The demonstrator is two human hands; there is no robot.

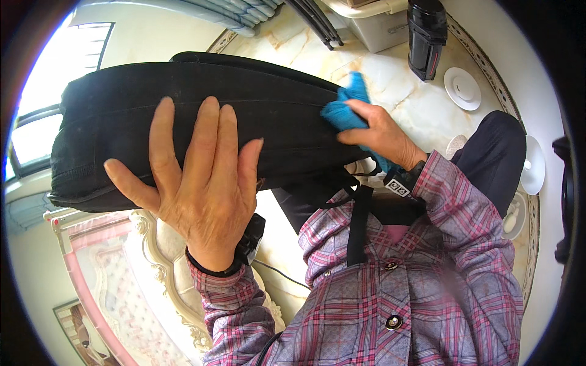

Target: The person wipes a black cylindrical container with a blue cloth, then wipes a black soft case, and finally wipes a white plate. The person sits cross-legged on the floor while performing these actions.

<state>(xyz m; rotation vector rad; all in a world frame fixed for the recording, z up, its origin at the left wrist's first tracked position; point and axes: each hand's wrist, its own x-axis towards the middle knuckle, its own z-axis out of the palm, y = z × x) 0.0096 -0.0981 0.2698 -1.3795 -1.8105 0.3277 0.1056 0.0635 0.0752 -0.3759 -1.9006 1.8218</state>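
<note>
A black fabric bag [284,123] with stitched seams lies across the view in front of me. My left hand [201,192] rests flat on its side, fingers spread and pointing away from me. Bunched in my right hand [384,132] is a blue cloth [345,114], which touches the bag's right end and is slightly blurred. A black strap [359,228] hangs below the bag, against my plaid shirt. The bag's underside is hidden.
On the marble-patterned floor [293,50] stand a black bin-like container [426,43], a lidded storage box [377,32] and black folded legs [316,23]. White round dishes [462,89] lie along the right wall. An ornate cream headboard [158,270] is at lower left.
</note>
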